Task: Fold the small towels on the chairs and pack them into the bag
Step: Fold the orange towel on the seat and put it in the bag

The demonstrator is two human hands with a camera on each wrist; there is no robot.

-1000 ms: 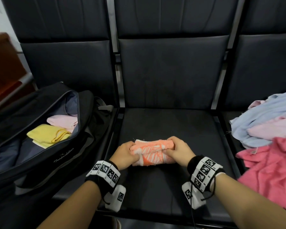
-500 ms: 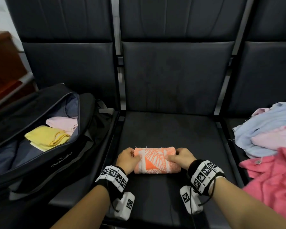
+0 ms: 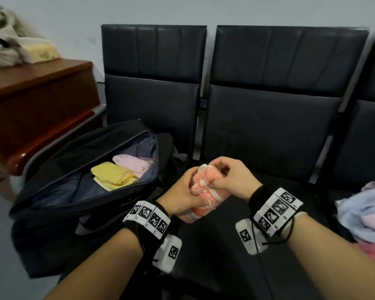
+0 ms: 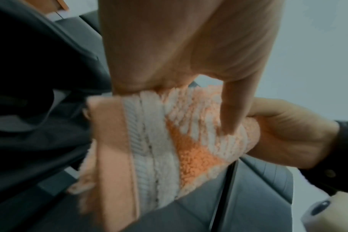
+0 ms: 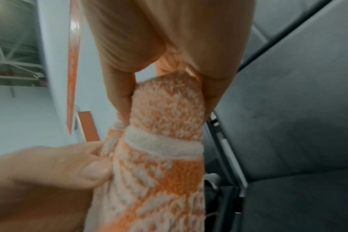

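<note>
A folded orange-and-white patterned towel point(image 3: 206, 195) is held up above the middle chair seat, close to the open black bag point(image 3: 59, 176). My left hand point(image 3: 183, 192) grips its near left side, and my right hand point(image 3: 227, 178) pinches its far end. In the left wrist view the towel point(image 4: 169, 141) shows its folded layers under my left hand's fingers point(image 4: 231, 113). In the right wrist view the towel point(image 5: 165, 157) hangs from my right hand's fingers point(image 5: 119, 87). A folded yellow towel point(image 3: 113, 175) and a pink one point(image 3: 133, 164) lie inside the bag.
A heap of light blue and pink towels point(image 3: 364, 215) lies on the right chair. The bag sits on the left chair seat. A brown wooden counter point(image 3: 37, 105) stands to the left, with a light cloth bag point(image 3: 2, 48) on top.
Both hands have lifted the folded towel off the middle seat and carried it left toward the bag. The head view has swung left and up.
</note>
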